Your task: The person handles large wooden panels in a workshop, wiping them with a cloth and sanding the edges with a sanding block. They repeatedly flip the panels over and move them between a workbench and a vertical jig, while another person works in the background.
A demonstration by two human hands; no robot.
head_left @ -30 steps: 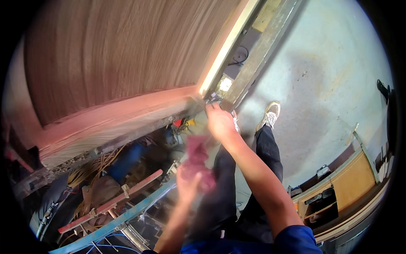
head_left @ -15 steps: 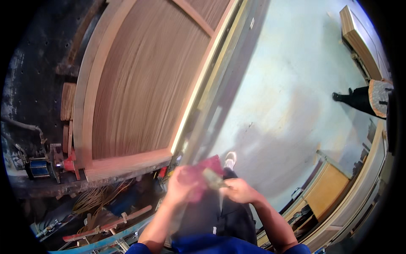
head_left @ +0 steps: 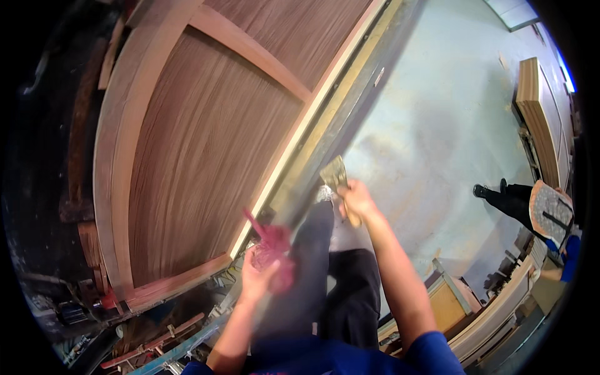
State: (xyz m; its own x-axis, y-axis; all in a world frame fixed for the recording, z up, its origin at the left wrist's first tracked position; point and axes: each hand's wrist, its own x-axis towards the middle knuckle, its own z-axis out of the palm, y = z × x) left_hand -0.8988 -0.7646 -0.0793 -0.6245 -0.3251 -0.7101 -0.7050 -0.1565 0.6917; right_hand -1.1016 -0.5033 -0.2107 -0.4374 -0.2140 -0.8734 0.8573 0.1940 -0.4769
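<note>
My left hand (head_left: 259, 275) grips a crumpled dark-red cloth (head_left: 275, 250), partly blurred, near the close corner of a wooden door panel (head_left: 212, 150). A narrow end of the cloth sticks out toward the panel. My right hand (head_left: 356, 201) is closed round the tan handle of a putty knife (head_left: 334, 172). Its wide, stained blade points up and away from me, over the floor. The two hands are apart, and neither touches the panel. The panel has brown streaked wood fields inside a lighter frame.
The panel lies on a long workbench with a metal edge (head_left: 340, 122). Clamps and wood scraps (head_left: 156, 340) sit below its near end. Across the pale floor (head_left: 425, 144), a stack of boards (head_left: 537, 112) stands at right. Another person (head_left: 531, 206) is nearby, beside more boards (head_left: 494, 312).
My hands have moved apart: the right, with the putty knife, went up and away, while the left stays low with the cloth. The view has shifted, and more of the other person shows.
</note>
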